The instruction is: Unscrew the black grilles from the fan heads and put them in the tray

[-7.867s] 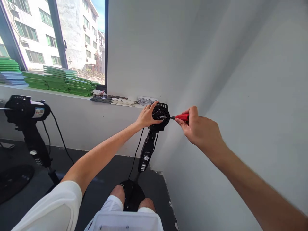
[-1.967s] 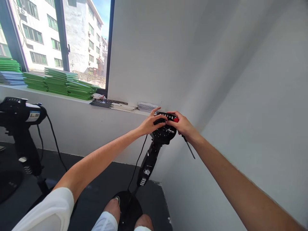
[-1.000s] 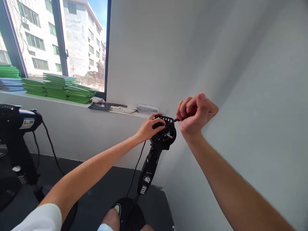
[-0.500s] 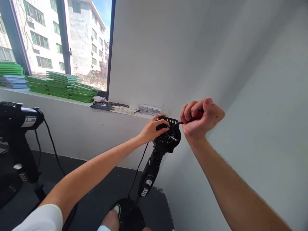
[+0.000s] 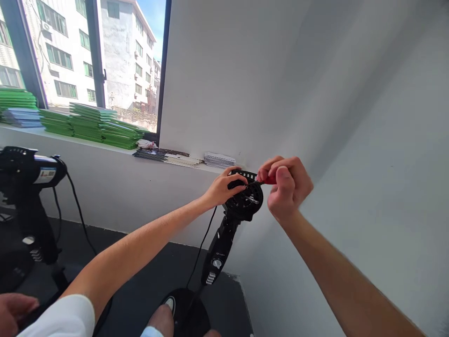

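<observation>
A black standing fan [image 5: 218,252] has its grille off, so the round motor head and a bare metal shaft [image 5: 251,200] show. My left hand [image 5: 224,187] lies over the upper left of the motor head. Its thumb and index fingertip come together at the tip of a screwdriver; whatever they pinch there is too small to make out. My right hand [image 5: 289,187] is wrapped round the red handle of the screwdriver [image 5: 269,179], whose dark shank points left into the motor head.
Another black fan [image 5: 28,201] stands at the left, near another person's hand [image 5: 16,306] in the lower corner. Green packets [image 5: 91,124] and flat grey pieces [image 5: 219,160] are stacked on the windowsill. A power cord [image 5: 201,248] runs behind my fan. White wall [image 5: 368,164] rises close at the right.
My right hand has turned and shifted slightly left, and more of the red handle shows. The left hand stays in place. Another person's hand has appeared at lower left.
</observation>
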